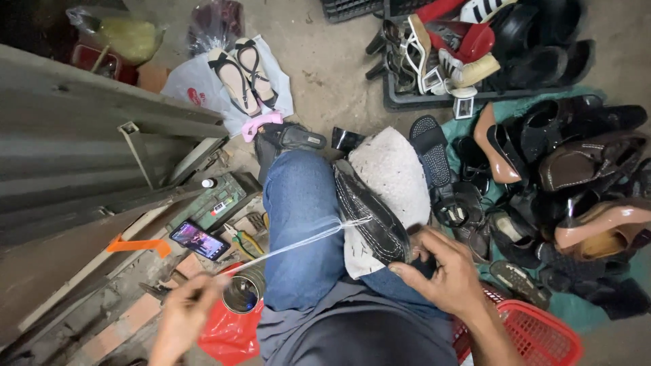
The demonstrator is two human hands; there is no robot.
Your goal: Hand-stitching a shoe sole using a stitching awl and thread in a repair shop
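From my remote seat I see a heap of shoes [583, 176] spread over a green sheet on the right with a dark crate [407, 100] of more footwear above it, and my blue-jeaned leg [298, 224] running up the middle with a white cloth [393, 183] draped over the other knee. On that cloth lies the black shoe [369, 213], sole edge up, and my right hand [444, 274] grips its near end. A white thread [298, 242] runs taut from the shoe's sole edge to my left hand [183, 315], which is clenched around it, blurred, beside a tin can [243, 293].
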